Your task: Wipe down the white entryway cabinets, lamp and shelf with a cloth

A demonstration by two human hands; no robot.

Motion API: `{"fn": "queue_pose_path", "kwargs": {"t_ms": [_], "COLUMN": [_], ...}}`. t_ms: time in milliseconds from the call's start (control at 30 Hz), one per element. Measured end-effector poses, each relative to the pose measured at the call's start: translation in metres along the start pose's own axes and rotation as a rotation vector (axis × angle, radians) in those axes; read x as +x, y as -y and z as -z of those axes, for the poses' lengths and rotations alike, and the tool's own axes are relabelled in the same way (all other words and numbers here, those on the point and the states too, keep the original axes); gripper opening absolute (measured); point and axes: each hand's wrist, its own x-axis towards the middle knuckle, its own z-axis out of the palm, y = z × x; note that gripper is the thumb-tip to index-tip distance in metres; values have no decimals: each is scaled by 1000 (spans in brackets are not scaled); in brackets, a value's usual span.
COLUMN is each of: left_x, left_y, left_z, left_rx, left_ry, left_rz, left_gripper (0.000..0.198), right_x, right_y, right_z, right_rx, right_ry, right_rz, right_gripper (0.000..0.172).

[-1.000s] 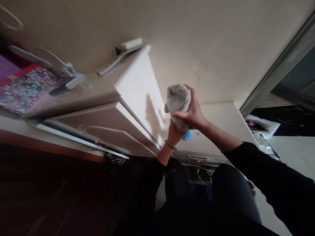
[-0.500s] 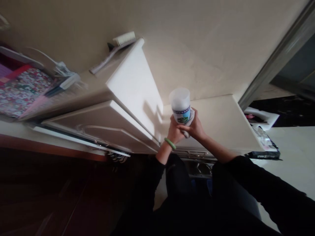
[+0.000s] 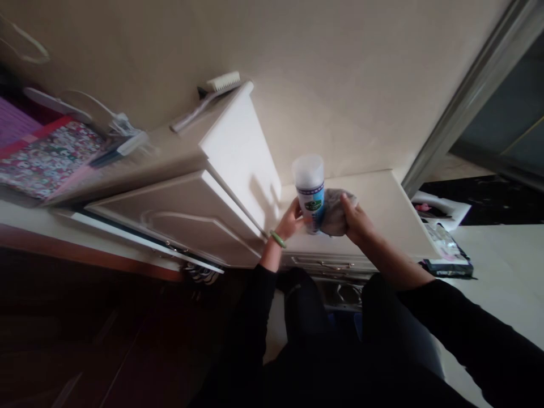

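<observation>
Beside the right grip, which is clutching a cloth, the left grip is grasping a container.

Beige wall behind. White cabinet left, panelled door, shadow on side panel. Lower white drawer unit adjacent, metal handle. Grey frame right, pale floor. Dim light.

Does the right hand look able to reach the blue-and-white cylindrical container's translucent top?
Probably yes: the left hand holds the container lower down, leaving its top uncovered. The right hand is close by, though the crumpled grey cloth it holds may hinder gripping.
</observation>
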Motion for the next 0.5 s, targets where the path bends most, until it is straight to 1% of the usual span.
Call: {"fn": "queue_pose_path", "kwargs": {"t_ms": [67,100,200,267,333,400,433,500], "left_x": [1,1,0,-1,-2,-2,-2,-2], "left_y": [3,5,11,12,14,16,18,23], "left_z": [-12,-19,-40,-52,-60,-65,-66,-67], "left_rx": [29,69,227,277,270,265,271,286], "left_ry": [-115,-189,-426,-523,-550,-538,-538,-547], "left_rz": [17,6,-92,-137,-126,-93,-80,-69], "left_gripper": [74,75,78,78,76,73,74,79], "right_x": [2,2,-1,-4,-4,0,3,9], "right_y": [37,57,105,124,131,129,125,110], "right_z": [-3,-4,-7,-10,-16,-24,-29,-40], "right_rx": [85,73,-45,-210,-419,-591,-637,-652], "right_ry": [49,86,194,201,161,97,70,17], "right_rz": [51,116,315,430,532,622,654,687], "right_gripper": [89,87,77,78,85,93,98,104]}}
